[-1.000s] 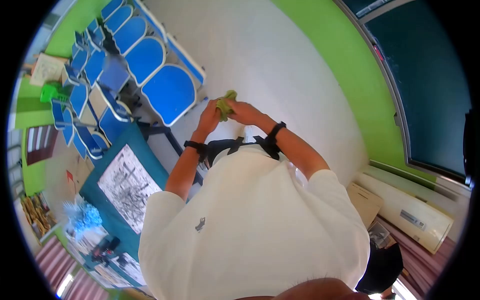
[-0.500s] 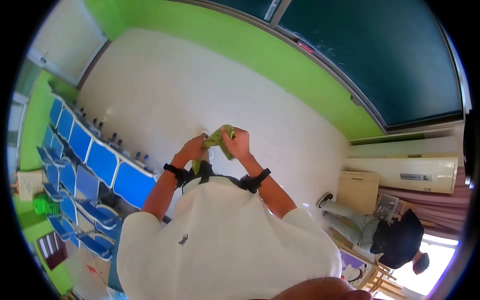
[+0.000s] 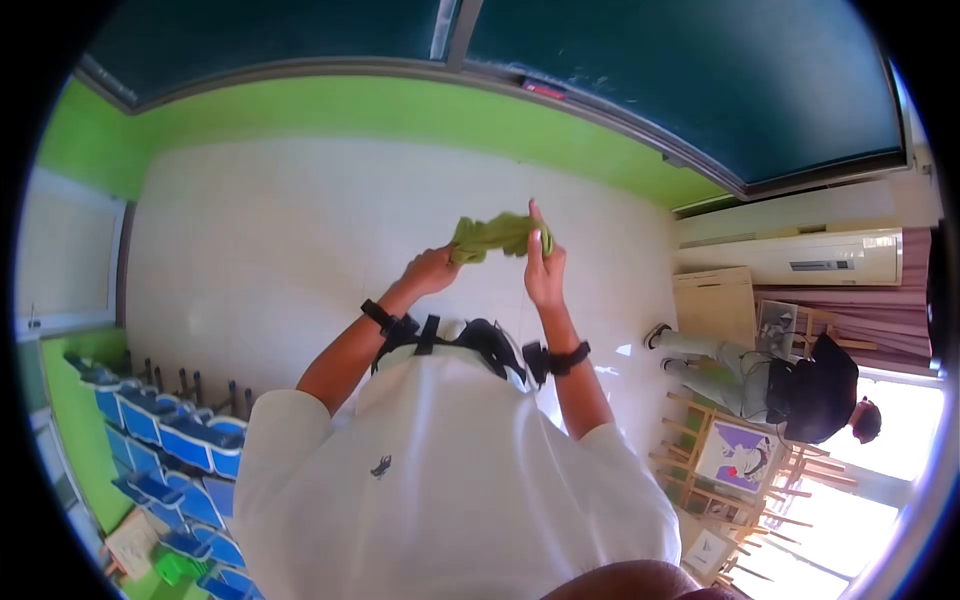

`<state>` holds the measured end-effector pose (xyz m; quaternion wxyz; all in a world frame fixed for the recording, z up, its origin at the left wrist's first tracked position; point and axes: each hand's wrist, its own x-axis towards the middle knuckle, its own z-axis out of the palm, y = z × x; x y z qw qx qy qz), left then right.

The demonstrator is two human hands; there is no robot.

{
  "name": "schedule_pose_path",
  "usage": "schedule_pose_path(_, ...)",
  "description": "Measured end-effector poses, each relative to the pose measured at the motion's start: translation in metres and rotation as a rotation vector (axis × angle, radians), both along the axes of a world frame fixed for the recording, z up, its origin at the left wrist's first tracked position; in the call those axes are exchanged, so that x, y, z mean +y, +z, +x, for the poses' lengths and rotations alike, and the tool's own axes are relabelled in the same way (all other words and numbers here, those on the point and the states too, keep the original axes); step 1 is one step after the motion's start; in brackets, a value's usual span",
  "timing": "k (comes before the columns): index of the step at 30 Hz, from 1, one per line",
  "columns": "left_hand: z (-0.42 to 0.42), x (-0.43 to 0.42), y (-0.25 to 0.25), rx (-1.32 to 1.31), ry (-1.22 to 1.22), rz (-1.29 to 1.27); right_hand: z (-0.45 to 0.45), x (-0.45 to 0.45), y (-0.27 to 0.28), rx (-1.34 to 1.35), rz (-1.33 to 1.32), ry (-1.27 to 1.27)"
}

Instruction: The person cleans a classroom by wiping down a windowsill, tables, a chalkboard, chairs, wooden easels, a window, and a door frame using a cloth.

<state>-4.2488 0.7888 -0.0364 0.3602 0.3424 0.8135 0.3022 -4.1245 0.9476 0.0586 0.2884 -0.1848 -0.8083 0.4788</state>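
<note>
Your view was bright: daylight from the window (image 3: 905, 415) burned out to white, small glare patches lay on the floor (image 3: 300, 220), and the fisheye lens bowed edges inside black corners.

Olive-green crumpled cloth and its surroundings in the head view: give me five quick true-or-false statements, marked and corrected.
1. The left hand and right hand both hold the crumpled olive-green cloth. True.
2. The cloth is spread flat. False: it is bunched between the hands.
3. A wide dark-green chalkboard hangs on the wall. True.
4. Only one wrist wears anything. False: a black band shows on each.
5. White-edged blue chairs stand at the picture's lower left. True.
</note>
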Motion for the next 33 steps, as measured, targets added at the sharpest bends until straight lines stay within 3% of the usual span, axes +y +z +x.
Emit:
schedule_pose_path(1, -0.007, 0.016, 0.008, 0.009, -0.013, 0.007, 0.0, 0.007, -0.001, 0.058, 0.062, -0.025)
schedule_pose_path(3, -0.018, 0.039, 0.014, -0.289, 0.074, 0.357, -0.002, 0.014, -0.011, 0.062, -0.008, -0.061)
schedule_pose_path(4, -0.025, 0.05, 0.02, -0.297, 0.055, 0.522, -0.001, 0.023, -0.023, -0.226, -0.049, -0.068)
schedule_pose_path(5, -0.032, 0.056, 0.026, -0.301, 0.057, 0.52, -0.001, 0.029, -0.037, -0.515, -0.093, -0.073)
schedule_pose_path(6, -0.042, 0.062, 0.04, -0.393, 0.02, 0.513, -0.009, 0.032, -0.042, -0.52, -0.095, -0.067)
schedule_pose_path(9, -0.059, 0.082, 0.039, -0.491, -0.021, 0.538, -0.032, 0.043, -0.054, -0.411, -0.277, 0.032)
schedule_pose_path(11, -0.069, 0.097, 0.043, -0.363, -0.046, 0.672, -0.06, 0.061, -0.058, -0.145, -0.069, 0.193)
schedule_pose_path(12, -0.081, 0.11, 0.027, 0.028, -0.062, 0.794, -0.074, 0.075, -0.069, -0.139, -0.164, 0.222)
schedule_pose_path(13, -0.092, 0.116, 0.032, 0.038, -0.066, 0.773, -0.093, 0.078, -0.073, -0.125, -0.183, 0.225)
schedule_pose_path(15, -0.114, 0.134, 0.049, -0.416, -0.016, 0.598, -0.133, 0.092, -0.07, 0.207, -0.803, 0.185)
schedule_pose_path(16, -0.122, 0.143, 0.054, -0.325, -0.027, 0.608, -0.157, 0.105, -0.06, 0.234, -0.816, 0.182)
schedule_pose_path(17, -0.132, 0.155, 0.054, -0.314, -0.044, 0.581, -0.175, 0.117, -0.05, 0.223, -0.665, 0.189)
schedule_pose_path(18, -0.14, 0.166, 0.049, -0.062, -0.111, 0.596, -0.191, 0.127, -0.042, 0.204, -0.517, 0.193)
schedule_pose_path(19, -0.144, 0.175, 0.054, 0.181, -0.175, 0.605, -0.201, 0.14, -0.042, 0.21, -0.543, 0.185)
schedule_pose_path(20, -0.152, 0.185, 0.059, 0.277, -0.22, 0.594, -0.212, 0.157, -0.041, 0.162, -0.471, 0.145)
schedule_pose_path(23, -0.189, 0.206, 0.101, 0.287, -0.324, 0.439, -0.241, 0.205, -0.04, 0.219, -0.4, 0.094)
schedule_pose_path(24, -0.206, 0.215, 0.103, 0.385, -0.341, 0.528, -0.246, 0.229, -0.051, 0.212, -0.331, 0.012)
schedule_pose_path(26, -0.233, 0.218, 0.124, 0.56, -0.107, 0.463, -0.253, 0.286, -0.075, 0.306, -0.343, -0.222)
schedule_pose_path(29, -0.281, 0.218, 0.17, 0.839, 0.217, 0.677, -0.241, 0.377, -0.083, 0.573, -0.519, -0.575)
schedule_pose_path(33, -0.334, 0.218, 0.227, 1.275, 0.365, 0.788, -0.201, 0.476, -0.095, 0.682, -0.508, -0.848)
